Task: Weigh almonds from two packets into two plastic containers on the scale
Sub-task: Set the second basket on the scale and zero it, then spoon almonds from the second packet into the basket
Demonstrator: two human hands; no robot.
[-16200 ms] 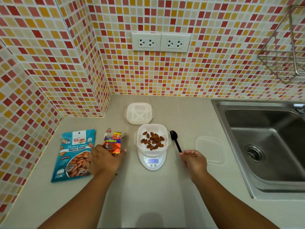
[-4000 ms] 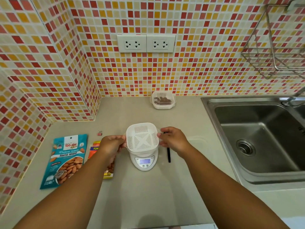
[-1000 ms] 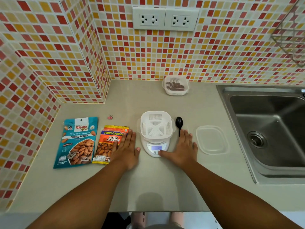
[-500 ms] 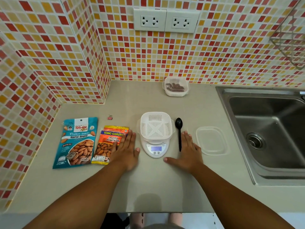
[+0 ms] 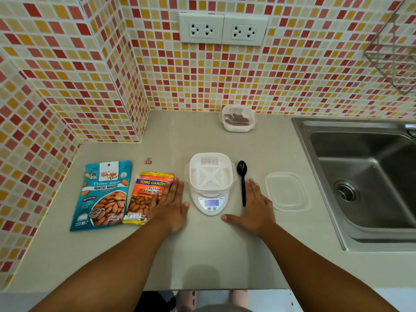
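Both hands are laid flat and open on the counter, nothing being held in either grip: the left hand rests with its fingers over the right edge of the orange salted-almond packet, and the right hand lies just right of the black spoon. The empty white container is seated on the scale, whose display is lit, though the reading is too small to be made out. A second container, with almonds in it, stands well apart near the tiled wall, and a clear lid lies beside the right hand. The blue roasted-almond packet lies flat, just beside the orange one. The packets are judged to be light, soft and crinkly, with loose contents that will shift; they are best pinched near the top edge and supported from below, so that the pour can be metered. The container is thought to be light, stiff plastic, easily nudged off the scale, and is best taken by its two side rims.
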